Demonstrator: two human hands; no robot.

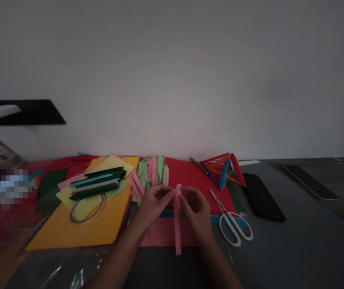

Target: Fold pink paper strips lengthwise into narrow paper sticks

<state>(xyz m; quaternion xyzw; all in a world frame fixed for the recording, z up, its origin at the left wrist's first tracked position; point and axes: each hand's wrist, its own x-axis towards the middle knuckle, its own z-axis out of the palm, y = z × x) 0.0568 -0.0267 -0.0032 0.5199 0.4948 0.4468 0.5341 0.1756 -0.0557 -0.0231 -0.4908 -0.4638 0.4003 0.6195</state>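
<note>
A narrow pink paper strip (177,224) hangs down between my hands. Its upper end is bent over, and both hands pinch it there. My left hand (155,202) grips the strip's top from the left, thumb against the fingers. From the other side my right hand (196,206) holds the same end, with its fingers curled. Below them lie a pink sheet (162,235) and a red sheet (186,170). Just behind my left hand is a pile of light green and pink paper strips (159,170).
White-handled scissors (230,224) lie right of my hands, beside a black phone (262,196). Behind them sits a folded-strip paper shape (224,168). On the left, orange sheets (54,233) carry dark green folded strips (99,182) and a roll of tape (74,216). A wall (172,80) closes the back.
</note>
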